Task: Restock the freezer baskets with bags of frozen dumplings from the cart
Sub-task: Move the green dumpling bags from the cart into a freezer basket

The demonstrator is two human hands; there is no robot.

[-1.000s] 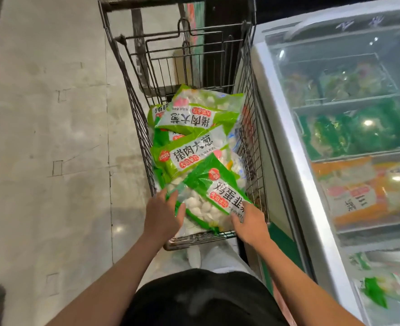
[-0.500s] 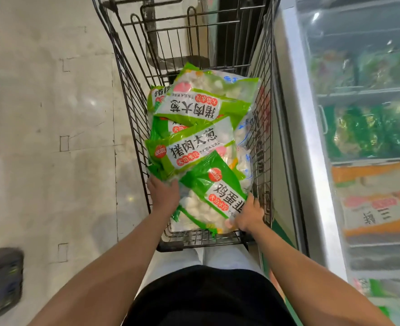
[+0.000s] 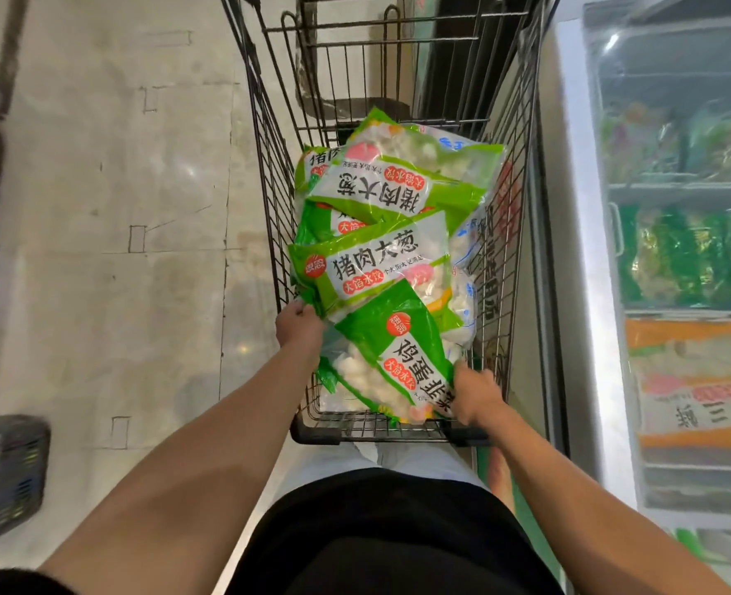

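Both hands lower now, left hand (image 3: 298,328) and right hand (image 3: 475,397) gripping nearest dumpling bag (image 3: 391,358) inside wire cart (image 3: 269,173), freezer (image 3: 578,251) alongside.

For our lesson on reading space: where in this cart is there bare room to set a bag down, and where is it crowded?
Free: the far end of the cart, between its end wall and the dumpling bags. Crowded: the near half, where the bags overlap from side wall to side wall and the left hand and right hand grip the nearest bag.
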